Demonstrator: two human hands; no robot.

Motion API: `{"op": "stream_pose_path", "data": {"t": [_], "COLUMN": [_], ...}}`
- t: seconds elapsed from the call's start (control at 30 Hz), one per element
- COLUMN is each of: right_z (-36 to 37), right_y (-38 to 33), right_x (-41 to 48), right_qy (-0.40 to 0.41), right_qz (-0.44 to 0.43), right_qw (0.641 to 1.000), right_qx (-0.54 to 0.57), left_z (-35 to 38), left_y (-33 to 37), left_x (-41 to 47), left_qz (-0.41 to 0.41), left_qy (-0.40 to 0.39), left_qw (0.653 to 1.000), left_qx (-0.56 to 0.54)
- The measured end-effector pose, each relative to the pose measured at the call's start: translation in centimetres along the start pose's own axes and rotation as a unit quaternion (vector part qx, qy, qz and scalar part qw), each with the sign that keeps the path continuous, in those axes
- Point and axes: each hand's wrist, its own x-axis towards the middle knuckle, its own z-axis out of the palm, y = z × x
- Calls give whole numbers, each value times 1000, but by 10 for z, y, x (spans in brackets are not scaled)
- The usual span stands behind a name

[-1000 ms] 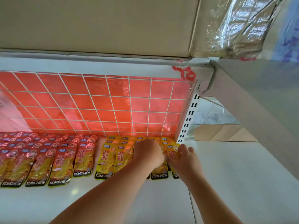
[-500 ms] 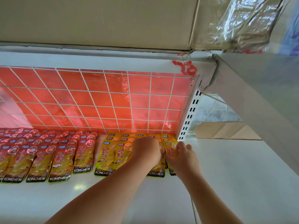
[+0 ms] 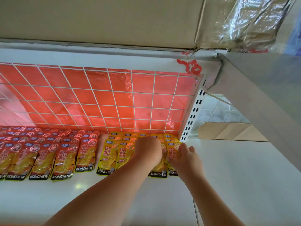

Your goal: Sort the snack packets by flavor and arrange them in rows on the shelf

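Note:
Red-topped snack packets (image 3: 65,157) lie in overlapping rows on the left of the white shelf (image 3: 81,198). Yellow snack packets (image 3: 108,156) form rows to their right, reaching the slotted upright. My left hand (image 3: 149,150) rests knuckles-up on the middle yellow packets, its fingers curled down and hidden. My right hand (image 3: 185,159) holds the rightmost yellow packet (image 3: 173,148) at the front of its row, thumb on its face and fingers at its right edge.
A red backing behind a white wire grid (image 3: 97,98) closes the back of the shelf. A white slotted upright (image 3: 193,111) stands at the right end, with another white shelf surface (image 3: 244,176) beyond it. Cardboard boxes (image 3: 97,20) sit overhead.
My right hand has drawn the rightmost yellow packet slightly forward and down into the front row. My left hand stays on the yellow packets.

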Motion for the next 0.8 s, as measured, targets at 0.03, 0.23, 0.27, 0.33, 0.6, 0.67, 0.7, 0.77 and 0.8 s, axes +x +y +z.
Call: {"op": "stream_pose_path", "data": {"t": [0.03, 0.23, 0.27, 0.33, 0.6, 0.67, 0.7, 0.77, 0.8], "right_z": [0, -3, -3, -5, -35, -45, -50, -61, -67], "right_y": [1, 0, 0, 1, -27, -41, -48, -65, -74], "right_x": [0, 1, 1, 0, 0, 0, -1, -6, -9], "right_qy": [-1, -5, -3, 12, 77, 89, 96, 112, 121], "right_qz": [0, -7, -11, -24, -107, -130, -144, -170, -180], "right_qw": [1000, 1000, 1000, 999, 989, 984, 981, 973, 968], "right_qx": [1, 20, 23, 27, 62, 78, 87, 111, 125], "left_z": [0, 1, 1, -1, -14, -23, -28, -41, -50], "left_y": [0, -7, -8, -11, -33, -39, -43, -51, -55], "left_x": [0, 0, -1, -3, -13, -18, -22, -29, -34], "left_qz": [-2, -7, -6, 1, 121, 149, 157, 169, 173], "left_qy": [1, 25, 35, 54, 210, 232, 239, 251, 260], "left_qw": [1000, 1000, 999, 998, 961, 949, 944, 934, 927], "left_qx": [2, -10, -15, -26, -133, -153, -165, -193, -206]}}
